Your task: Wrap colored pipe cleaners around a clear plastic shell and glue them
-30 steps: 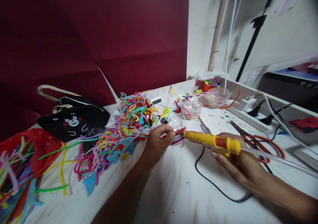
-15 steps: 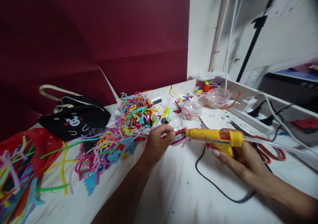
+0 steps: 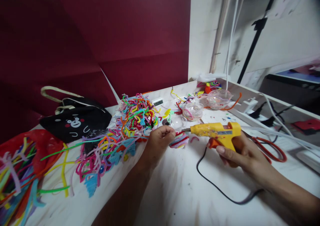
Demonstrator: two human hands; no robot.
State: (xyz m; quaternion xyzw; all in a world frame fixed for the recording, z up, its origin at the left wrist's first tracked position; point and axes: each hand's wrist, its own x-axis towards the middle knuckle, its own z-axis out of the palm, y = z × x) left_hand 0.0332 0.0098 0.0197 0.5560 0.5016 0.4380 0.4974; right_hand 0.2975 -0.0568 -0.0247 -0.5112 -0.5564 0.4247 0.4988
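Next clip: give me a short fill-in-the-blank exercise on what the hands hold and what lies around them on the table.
1. The right hand grips a glue gun whose body is ____ in colour.
2. The glue gun's nozzle points toward the ____ hand, which pinches a small coiled pipe-cleaner piece.
3. The black bag on the table has a ____ face printed on it.
4. Beyond the right hand lie scissors with ____ handles.

Missing words: yellow; left; bear; red

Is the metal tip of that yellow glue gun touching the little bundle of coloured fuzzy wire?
Apart. In the head view the glue gun nozzle points above the bundle, with white table between them.
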